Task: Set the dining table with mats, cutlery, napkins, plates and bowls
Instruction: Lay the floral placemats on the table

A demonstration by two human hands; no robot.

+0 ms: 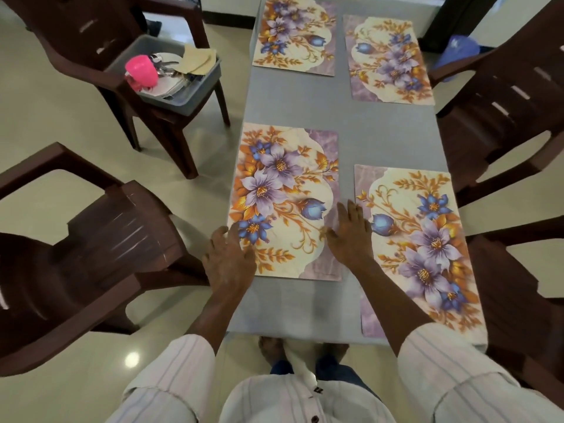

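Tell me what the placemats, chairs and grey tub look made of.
Placemats: likely printed plastic or laminate; they lie flat with crisp edges. Chairs: moulded brown plastic, glossy highlights on the seat. Grey tub: plastic, dull finish, thin moulded rim.

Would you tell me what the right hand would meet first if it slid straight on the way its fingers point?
Ahead of the right hand lies only bare table; further on, probably the inner edge of the far right mat, though depth is unclear.
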